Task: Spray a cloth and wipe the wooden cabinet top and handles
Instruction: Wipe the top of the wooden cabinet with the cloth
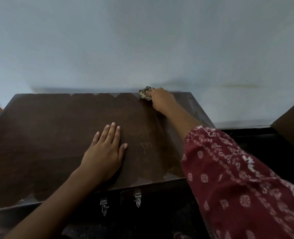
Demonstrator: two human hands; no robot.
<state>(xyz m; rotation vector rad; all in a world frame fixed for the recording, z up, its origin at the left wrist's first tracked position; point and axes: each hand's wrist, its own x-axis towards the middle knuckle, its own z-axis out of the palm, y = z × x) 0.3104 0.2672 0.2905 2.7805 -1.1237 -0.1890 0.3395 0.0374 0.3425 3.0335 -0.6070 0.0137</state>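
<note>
The right hand [161,99] pinched the bunched cloth [145,94] at the cabinet top's [56,126] far edge. Unwiped dust ran leftward along it. The left hand [105,152] lay spread flat, nearer.

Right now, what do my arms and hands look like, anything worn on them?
The right arm wears a loose dark red sleeve printed with small white floral and medallion motifs; it ends partway down the forearm. The left arm shows no sleeve in view. Neither the left hand nor the right hand shows gloves, rings or a watch. The fingernails on the left hand are short and unpainted.
</note>
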